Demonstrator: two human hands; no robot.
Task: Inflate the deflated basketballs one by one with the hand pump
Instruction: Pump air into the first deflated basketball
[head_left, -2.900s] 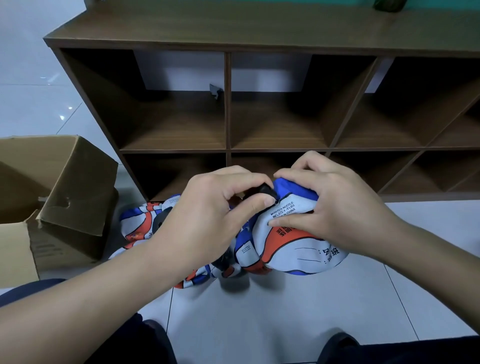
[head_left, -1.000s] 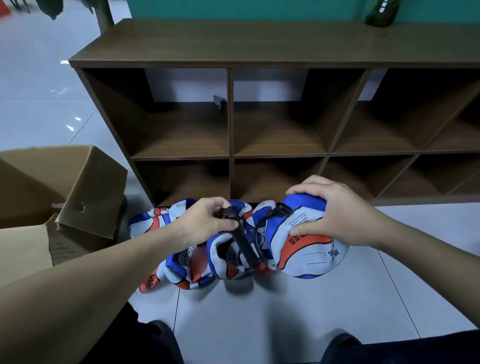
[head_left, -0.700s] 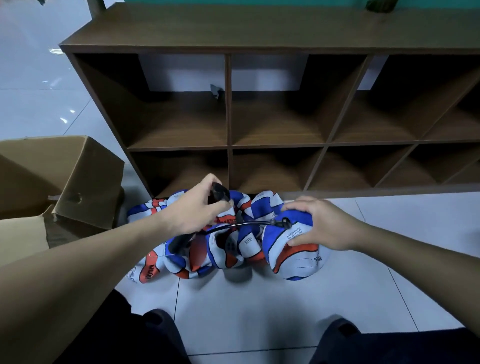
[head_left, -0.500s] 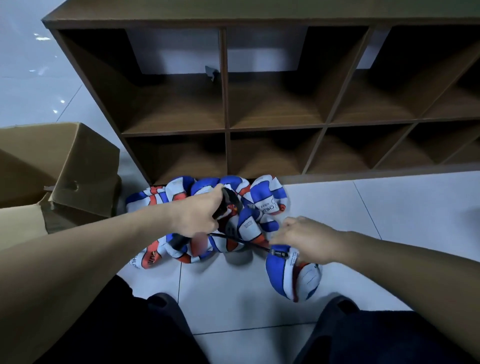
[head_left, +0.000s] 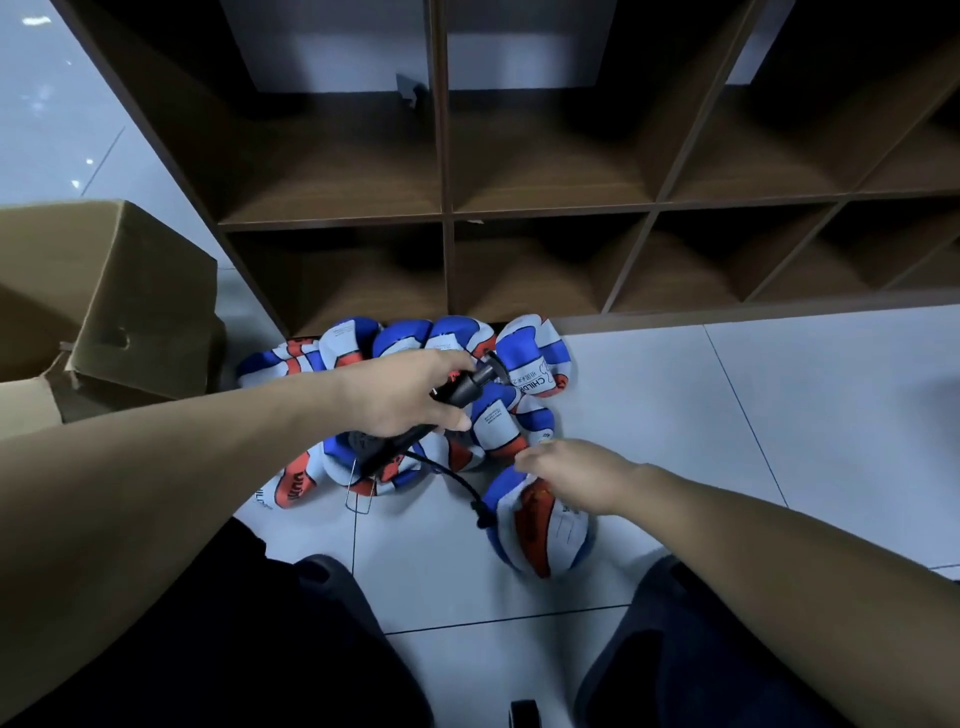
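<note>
Basketball (head_left: 540, 530) lowered (floor) with pump (head_left: 457, 389)

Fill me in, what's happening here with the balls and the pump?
A person is setting up to inflate a deflated basketball on the tiled floor. The left hand grips the black hand pump, whose hose runs to the ball. The right hand holds that ball's top. More flat balls are piled by the wooden shelf, with a cardboard box to the left.

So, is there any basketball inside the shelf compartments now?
No, the compartments of the wooden shelf that are in view hold no ball; the deflated basketballs all lie on the floor in front of it.
</note>
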